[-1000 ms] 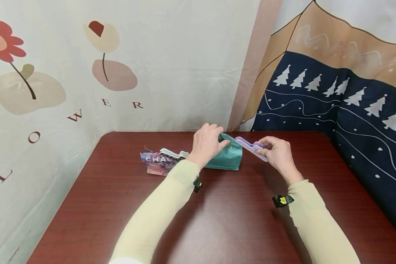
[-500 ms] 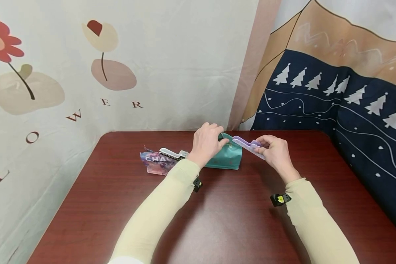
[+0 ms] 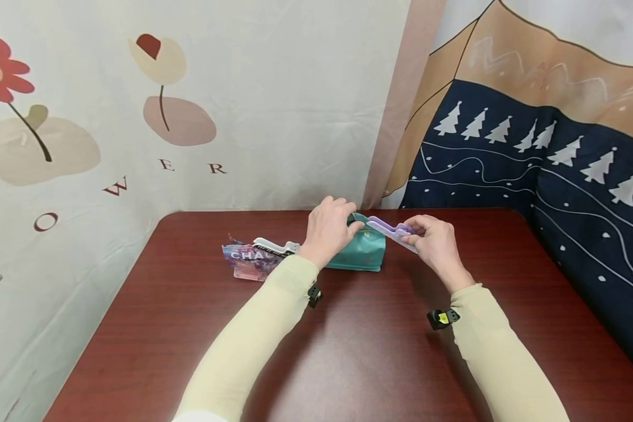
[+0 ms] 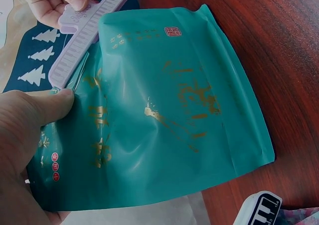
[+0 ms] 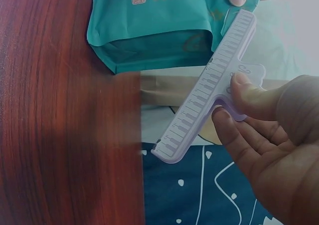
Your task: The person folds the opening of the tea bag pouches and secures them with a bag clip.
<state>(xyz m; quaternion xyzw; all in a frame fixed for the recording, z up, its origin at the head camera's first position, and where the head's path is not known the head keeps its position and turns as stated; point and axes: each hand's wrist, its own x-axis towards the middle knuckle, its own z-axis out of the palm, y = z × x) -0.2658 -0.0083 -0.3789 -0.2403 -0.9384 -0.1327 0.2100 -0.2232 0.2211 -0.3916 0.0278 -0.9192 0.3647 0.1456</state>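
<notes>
A teal bag with gold lettering stands near the back edge of the table, its top folded over. My left hand grips its top edge, thumb on the near side as the left wrist view shows. My right hand pinches the handle of a purple clip with a piano-key print, thumb on one side and fingers on the other. One end of the clip reaches the top of the bag, close to my left thumb; its other end juts out past the bag's side.
Left of the bag, a pink and purple pouch stands with a white clip at its top, partly hidden by my left arm. The dark red wooden table meets printed cloth hangings behind and at the right.
My right hand has moved a little left with the purple clip, bringing the clip's end over the bag's top. My left hand keeps its grip on the bag.
</notes>
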